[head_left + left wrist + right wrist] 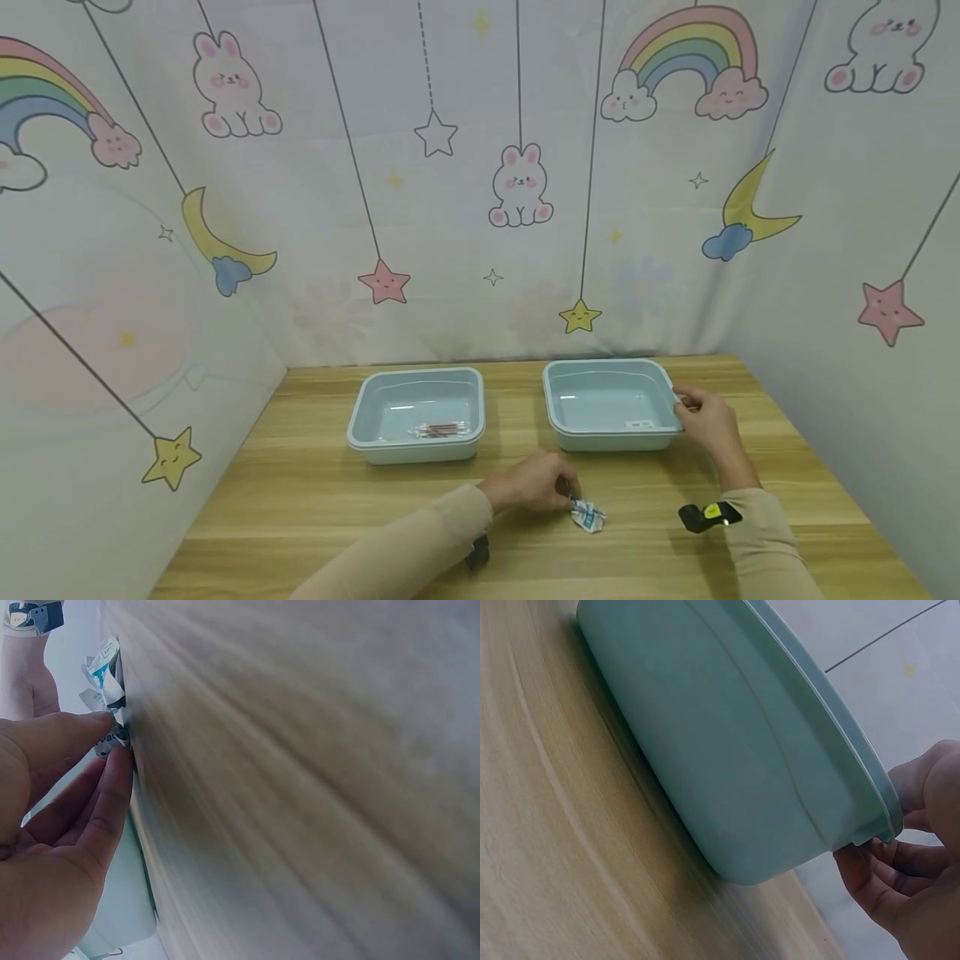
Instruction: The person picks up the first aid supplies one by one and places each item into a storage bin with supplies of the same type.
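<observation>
My left hand (pixel 536 483) pinches a crumpled white-and-blue wrapper (pixel 588 516) at the tabletop, in front of the two basins. In the left wrist view, thumb and fingertips close on one end of the wrapper (pixel 107 671), whose other end sticks out past them. My right hand (pixel 708 425) grips the right rim of the right light-blue plastic basin (pixel 615 441). In the right wrist view, the thumb lies over the basin's rim (pixel 891 806) and the fingers curl beneath it. A small white item (pixel 640 425) lies inside this basin; its kind is unclear.
A matching left basin (pixel 420 455) stands across a gap from the right one, holding a bundle of thin brown sticks (pixel 442 430) in clear wrapping. Both basins sit on a wooden table (pixel 300 508). Printed fabric walls (pixel 450 225) enclose its back and sides.
</observation>
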The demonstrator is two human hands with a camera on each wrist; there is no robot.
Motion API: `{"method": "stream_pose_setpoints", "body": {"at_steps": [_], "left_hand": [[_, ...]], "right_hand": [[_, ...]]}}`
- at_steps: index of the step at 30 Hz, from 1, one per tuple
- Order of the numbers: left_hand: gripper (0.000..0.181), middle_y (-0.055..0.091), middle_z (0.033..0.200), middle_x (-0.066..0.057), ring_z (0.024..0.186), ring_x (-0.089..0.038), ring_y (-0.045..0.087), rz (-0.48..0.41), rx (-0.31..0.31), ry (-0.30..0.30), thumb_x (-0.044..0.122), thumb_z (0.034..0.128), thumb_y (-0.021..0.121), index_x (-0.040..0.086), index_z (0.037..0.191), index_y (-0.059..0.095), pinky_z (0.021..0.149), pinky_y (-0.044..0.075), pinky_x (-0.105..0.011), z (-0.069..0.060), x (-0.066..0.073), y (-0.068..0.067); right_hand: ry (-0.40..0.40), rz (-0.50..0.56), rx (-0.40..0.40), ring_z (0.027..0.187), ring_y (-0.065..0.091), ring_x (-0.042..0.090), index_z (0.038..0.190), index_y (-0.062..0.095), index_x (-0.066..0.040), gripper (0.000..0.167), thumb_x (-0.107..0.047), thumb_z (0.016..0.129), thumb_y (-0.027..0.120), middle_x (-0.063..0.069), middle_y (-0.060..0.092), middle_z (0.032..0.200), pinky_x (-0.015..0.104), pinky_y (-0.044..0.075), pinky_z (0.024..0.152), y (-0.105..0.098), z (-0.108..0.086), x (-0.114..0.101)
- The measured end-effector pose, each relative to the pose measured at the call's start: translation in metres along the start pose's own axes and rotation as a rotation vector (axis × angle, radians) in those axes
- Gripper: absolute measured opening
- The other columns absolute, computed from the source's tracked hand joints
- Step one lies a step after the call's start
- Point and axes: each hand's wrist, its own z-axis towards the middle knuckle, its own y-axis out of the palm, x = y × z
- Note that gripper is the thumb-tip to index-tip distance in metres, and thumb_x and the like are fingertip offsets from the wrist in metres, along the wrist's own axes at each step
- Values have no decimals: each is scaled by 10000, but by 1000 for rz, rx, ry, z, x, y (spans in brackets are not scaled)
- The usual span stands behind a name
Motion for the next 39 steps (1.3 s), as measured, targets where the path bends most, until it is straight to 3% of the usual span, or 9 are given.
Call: {"method": "stream_pose_setpoints", "body": {"at_steps": [17, 39], "left_hand": [[117, 684, 752, 113, 643, 81, 532, -40, 4, -39, 82, 786, 782, 145, 880, 757, 603, 454, -68, 0, 2, -1], [124, 740, 841, 58, 689, 94, 567, -34, 19, -6, 100, 817, 755, 130, 937, 759, 636, 455, -40, 2, 5, -12]], "right_hand": [[1, -7, 0, 974, 609, 347, 1297, 583, 30, 402, -118, 928, 525, 255, 651, 1096, 261, 483, 647, 2, 2, 3], [5, -17, 3, 976, 614, 345, 1304, 579, 27, 406, -127, 933, 520, 253, 652, 1103, 255, 480, 636, 2, 0, 3]]}}
